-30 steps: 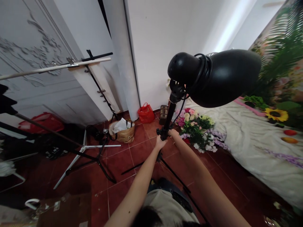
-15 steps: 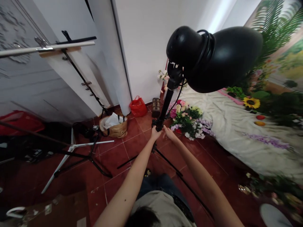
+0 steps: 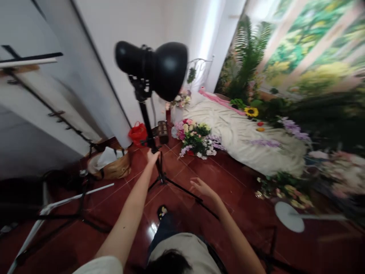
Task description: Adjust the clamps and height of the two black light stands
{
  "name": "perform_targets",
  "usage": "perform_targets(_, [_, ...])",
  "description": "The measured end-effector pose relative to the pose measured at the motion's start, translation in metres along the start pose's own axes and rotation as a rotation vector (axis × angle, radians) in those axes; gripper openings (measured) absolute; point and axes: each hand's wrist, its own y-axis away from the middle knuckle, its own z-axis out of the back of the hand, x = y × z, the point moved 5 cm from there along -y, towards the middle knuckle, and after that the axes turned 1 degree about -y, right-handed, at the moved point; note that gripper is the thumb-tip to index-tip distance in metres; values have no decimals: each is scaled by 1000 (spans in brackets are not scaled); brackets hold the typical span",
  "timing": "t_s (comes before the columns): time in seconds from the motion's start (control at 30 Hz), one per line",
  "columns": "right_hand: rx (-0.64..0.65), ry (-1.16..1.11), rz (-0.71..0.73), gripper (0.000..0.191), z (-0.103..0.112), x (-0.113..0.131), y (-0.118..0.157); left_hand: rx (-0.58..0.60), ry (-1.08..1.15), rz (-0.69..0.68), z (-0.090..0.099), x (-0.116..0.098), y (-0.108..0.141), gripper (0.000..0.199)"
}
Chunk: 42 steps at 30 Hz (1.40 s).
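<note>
The right hand (image 3: pixel 203 187) has drawn away from the black lamp stand (image 3: pixel 146 121) left of centre, fingers loosely open; the left hand's (image 3: pixel 153 156) fingers grip its pole, seemingly steadying it alone.

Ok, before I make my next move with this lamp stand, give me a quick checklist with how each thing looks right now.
1. Left hand gripping the black stand: ok.
2. Right hand on the stand: not ok; it is open and off it.
3. Tripod legs spread on the floor: ok.
4. Flower bunch apart from the legs: ok, bare tiles show between.
5. Bracket under the lamp tightened: cannot tell.
</note>
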Motion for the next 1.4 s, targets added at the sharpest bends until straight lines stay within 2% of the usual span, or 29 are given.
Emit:
perform_targets(0.07, [-43, -152, -61, 47, 39, -41, 54, -67, -124, -34, -5, 2, 12, 30])
perform_targets(0.13, [-136, -277, -135, 50, 80, -85, 111, -246, -296, -39, -13, 12, 35, 38])
perform_targets(0.17, [-200, -335, -174, 50, 100, -107, 141, -357, -363, 1, -20, 22, 52, 42])
perform_targets(0.2, [-269, -397, -210, 51, 119, -128, 169, -429, -409, 59, -30, 34, 72, 44])
perform_targets(0.27, [-424, -549, -257, 51, 156, -168, 224, -413, -462, 103, -68, 58, 118, 46])
perform_targets(0.37, [-665, -860, -228, 49, 206, -215, 300, -123, -473, 34, -158, 81, 201, 42])
perform_targets(0.47, [-841, -1177, -83, 42, 251, -243, 370, 324, -330, -107, -269, 73, 309, 29])
perform_targets(0.53, [-883, -1351, 75, 37, 279, -250, 414, 642, -179, -149, -340, 51, 393, 21])
perform_targets(0.6, [-882, -1491, 262, 33, 305, -248, 455, 938, -14, -171, -398, 18, 482, 20])
perform_targets(0.63, [-874, -1539, 360, 32, 318, -245, 474, 1080, 69, -186, -420, -2, 526, 19])
perform_targets(0.7, [-859, -1576, 537, 30, 340, -236, 508, 1320, 226, -209, -453, -45, 608, 17])
perform_targets(0.77, [-850, -1532, 639, 30, 357, -227, 533, 1504, 348, -265, -469, -88, 677, 18])
perform_targets(0.87, [-919, -1351, 580, 35, 372, -220, 554, 1677, 463, -371, -474, -145, 758, 33])
perform_targets(0.97, [-1048, -1104, 470, 40, 380, -219, 563, 1758, 552, -450, -470, -186, 816, 54])
perform_targets(1.03, [-1090, -999, 473, 40, 383, -218, 566, 1801, 607, -454, -469, -204, 847, 60])
perform_targets(1.17, [-1053, -1007, 605, 36, 384, -211, 565, 1839, 613, -363, -475, -218, 886, 53])
perform_targets(1.27, [-1021, -1134, 758, 33, 383, -204, 565, 1813, 518, -300, -482, -216, 893, 40])
perform_targets(1.4, [-918, -1314, 953, 26, 383, -196, 564, 1779, 339, -378, -489, -209, 891, 41])
